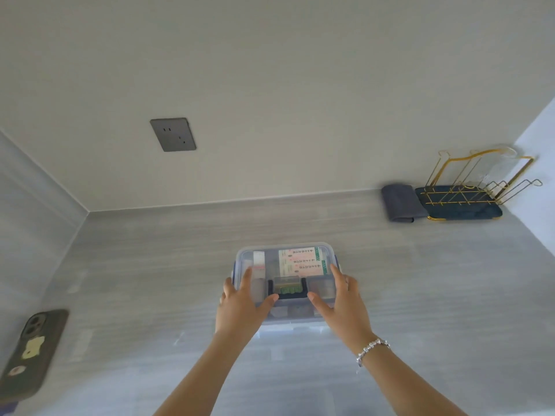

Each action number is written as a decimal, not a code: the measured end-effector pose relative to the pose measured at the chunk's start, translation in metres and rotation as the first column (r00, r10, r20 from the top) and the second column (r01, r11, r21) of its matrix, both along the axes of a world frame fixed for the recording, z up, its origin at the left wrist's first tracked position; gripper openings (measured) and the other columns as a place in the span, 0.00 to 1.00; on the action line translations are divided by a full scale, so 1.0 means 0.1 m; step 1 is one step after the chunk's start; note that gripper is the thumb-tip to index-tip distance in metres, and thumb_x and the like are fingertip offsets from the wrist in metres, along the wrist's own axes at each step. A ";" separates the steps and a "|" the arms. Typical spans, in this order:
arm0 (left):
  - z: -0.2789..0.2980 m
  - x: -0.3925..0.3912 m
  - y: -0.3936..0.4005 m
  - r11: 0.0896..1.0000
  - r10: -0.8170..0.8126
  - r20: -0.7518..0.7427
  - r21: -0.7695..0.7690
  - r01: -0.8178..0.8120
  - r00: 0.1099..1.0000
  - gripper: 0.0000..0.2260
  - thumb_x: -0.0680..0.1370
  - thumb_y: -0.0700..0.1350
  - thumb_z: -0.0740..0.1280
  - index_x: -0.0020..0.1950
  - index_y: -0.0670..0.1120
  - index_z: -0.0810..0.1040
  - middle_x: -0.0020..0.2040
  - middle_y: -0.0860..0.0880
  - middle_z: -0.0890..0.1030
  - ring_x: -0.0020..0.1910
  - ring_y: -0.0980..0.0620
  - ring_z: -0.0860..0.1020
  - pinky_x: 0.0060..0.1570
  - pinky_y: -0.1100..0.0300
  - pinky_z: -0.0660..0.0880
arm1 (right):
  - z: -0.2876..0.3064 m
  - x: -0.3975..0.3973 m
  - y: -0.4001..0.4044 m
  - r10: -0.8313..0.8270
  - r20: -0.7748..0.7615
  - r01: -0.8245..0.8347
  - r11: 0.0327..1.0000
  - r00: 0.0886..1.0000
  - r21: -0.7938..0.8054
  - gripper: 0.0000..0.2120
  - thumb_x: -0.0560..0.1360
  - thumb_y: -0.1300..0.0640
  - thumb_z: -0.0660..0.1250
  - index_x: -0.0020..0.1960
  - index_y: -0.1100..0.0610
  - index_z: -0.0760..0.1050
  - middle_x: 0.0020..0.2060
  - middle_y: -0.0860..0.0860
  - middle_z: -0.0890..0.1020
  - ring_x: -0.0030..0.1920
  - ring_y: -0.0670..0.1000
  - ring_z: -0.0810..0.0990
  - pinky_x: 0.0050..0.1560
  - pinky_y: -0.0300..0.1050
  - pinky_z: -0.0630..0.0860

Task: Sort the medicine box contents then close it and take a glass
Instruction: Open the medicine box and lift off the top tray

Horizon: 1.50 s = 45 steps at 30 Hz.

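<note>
The clear plastic medicine box (285,249) with bluish clips sits on the grey counter, its see-through lid on top. Through the lid I see white and green medicine packets (300,261) and a dark handle (288,291) at the near middle. My left hand (241,304) lies flat on the lid's left side, fingers spread. My right hand (339,301), with a bead bracelet on the wrist, lies flat on the lid's right side. A clear glass (498,166) stands upside down on the gold rack at the far right.
A gold wire rack (468,187) on a dark blue tray stands in the far right corner, with a folded grey cloth (401,202) beside it. A phone (28,352) in a dark case lies at the left edge. A grey wall socket (173,134) sits on the back wall.
</note>
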<state>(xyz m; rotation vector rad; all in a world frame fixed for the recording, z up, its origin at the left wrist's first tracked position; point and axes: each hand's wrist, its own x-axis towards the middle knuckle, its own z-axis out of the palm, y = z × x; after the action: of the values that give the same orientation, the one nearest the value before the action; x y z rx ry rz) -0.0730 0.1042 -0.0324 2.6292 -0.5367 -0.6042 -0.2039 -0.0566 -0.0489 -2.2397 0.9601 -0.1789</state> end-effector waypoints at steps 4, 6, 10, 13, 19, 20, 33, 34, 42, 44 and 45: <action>0.00 -0.20 0.26 1.000 -0.012 0.004 -0.009 0.012 1.000 0.37 0.70 0.67 0.62 0.73 0.59 0.49 0.72 0.42 0.57 0.68 0.38 0.65 0.59 0.46 0.74 | -0.02 -0.22 0.26 -0.034 0.017 0.034 0.999 0.999 0.007 0.41 0.70 0.40 0.66 0.75 0.51 0.49 0.65 0.54 0.66 0.58 0.54 0.75 0.45 0.45 0.78; 0.00 -0.27 0.35 1.000 -0.023 0.010 0.007 0.023 1.000 0.37 0.70 0.67 0.62 0.73 0.59 0.49 0.72 0.42 0.58 0.67 0.39 0.66 0.58 0.47 0.74 | -0.02 -0.28 0.33 -0.065 0.016 0.065 0.998 0.998 -0.005 0.40 0.71 0.41 0.65 0.74 0.53 0.50 0.65 0.54 0.67 0.57 0.54 0.76 0.43 0.45 0.77; 0.00 -0.28 0.42 1.000 -0.006 0.035 -0.007 0.006 0.999 0.34 0.73 0.64 0.60 0.74 0.56 0.49 0.70 0.42 0.62 0.64 0.40 0.69 0.49 0.51 0.75 | 0.02 -0.28 0.36 -0.119 -0.060 0.115 0.991 0.991 -0.063 0.34 0.75 0.41 0.59 0.74 0.56 0.54 0.64 0.55 0.69 0.52 0.56 0.79 0.38 0.44 0.75; 0.00 -0.19 0.41 0.992 0.095 0.037 -0.092 -0.091 0.995 0.30 0.77 0.58 0.58 0.75 0.52 0.50 0.68 0.42 0.66 0.62 0.41 0.71 0.47 0.49 0.77 | 0.06 -0.23 0.29 -0.173 -0.076 0.167 0.982 0.982 -0.088 0.27 0.76 0.43 0.58 0.71 0.54 0.62 0.57 0.57 0.74 0.48 0.56 0.79 0.42 0.47 0.77; -0.08 -0.13 0.39 0.821 0.356 -0.227 -0.389 -0.419 0.907 0.22 0.78 0.53 0.59 0.72 0.52 0.65 0.57 0.47 0.78 0.44 0.50 0.78 0.42 0.56 0.76 | 0.03 -0.16 0.15 -0.326 0.105 0.296 0.928 0.940 0.226 0.19 0.76 0.48 0.61 0.64 0.54 0.72 0.36 0.49 0.79 0.36 0.48 0.76 0.33 0.38 0.69; -0.10 -0.13 0.38 0.761 0.397 -0.283 -0.431 -0.485 0.873 0.20 0.78 0.52 0.59 0.70 0.52 0.68 0.55 0.50 0.80 0.44 0.51 0.79 0.45 0.55 0.77 | 0.02 -0.17 0.15 -0.362 0.132 0.316 0.908 0.923 0.276 0.19 0.76 0.48 0.62 0.64 0.55 0.74 0.41 0.50 0.82 0.39 0.48 0.78 0.37 0.38 0.71; -0.16 -0.07 0.34 0.594 0.536 -0.367 -0.476 -0.648 0.760 0.13 0.79 0.48 0.60 0.52 0.46 0.83 0.46 0.47 0.84 0.44 0.46 0.80 0.40 0.59 0.74 | -0.01 -0.12 0.16 -0.448 0.227 0.384 0.881 0.865 0.278 0.15 0.77 0.53 0.61 0.59 0.57 0.78 0.57 0.52 0.82 0.52 0.49 0.80 0.42 0.36 0.72; -0.16 -0.08 0.34 0.592 0.547 -0.351 -0.480 -0.648 0.760 0.14 0.79 0.47 0.60 0.40 0.48 0.83 0.35 0.47 0.81 0.34 0.48 0.76 0.33 0.61 0.69 | -0.02 -0.12 0.17 -0.453 0.233 0.394 0.882 0.861 0.261 0.15 0.78 0.54 0.60 0.59 0.57 0.78 0.55 0.52 0.83 0.48 0.48 0.80 0.38 0.35 0.71; -0.11 -0.12 0.31 0.601 0.577 -0.273 -0.496 -0.627 0.770 0.22 0.79 0.43 0.59 0.26 0.47 0.56 0.24 0.51 0.56 0.26 0.53 0.54 0.28 0.61 0.52 | -0.10 -0.06 0.23 -0.495 0.262 0.459 0.868 0.829 0.190 0.14 0.78 0.57 0.59 0.53 0.62 0.80 0.40 0.55 0.82 0.38 0.48 0.74 0.31 0.34 0.64; -0.12 -0.12 0.30 0.613 0.571 -0.262 -0.495 -0.616 0.778 0.21 0.79 0.43 0.58 0.27 0.46 0.56 0.24 0.50 0.57 0.26 0.53 0.54 0.28 0.61 0.53 | -0.10 -0.06 0.23 -0.490 0.263 0.460 0.871 0.831 0.169 0.14 0.78 0.58 0.58 0.49 0.64 0.80 0.35 0.55 0.78 0.36 0.50 0.72 0.30 0.37 0.63; -0.12 -0.13 0.30 0.618 0.569 -0.256 -0.494 -0.611 0.782 0.21 0.79 0.43 0.58 0.27 0.46 0.57 0.25 0.50 0.57 0.26 0.53 0.55 0.28 0.61 0.53 | -0.11 -0.06 0.23 -0.486 0.263 0.459 0.874 0.834 0.157 0.14 0.79 0.58 0.58 0.45 0.64 0.80 0.33 0.54 0.76 0.35 0.50 0.70 0.30 0.38 0.62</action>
<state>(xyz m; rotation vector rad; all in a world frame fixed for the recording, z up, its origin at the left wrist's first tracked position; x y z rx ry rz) -0.0855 0.1338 -0.0446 2.0155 0.1934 -0.2620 -0.2095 -0.0337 -0.0598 -1.7874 1.3089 -0.6626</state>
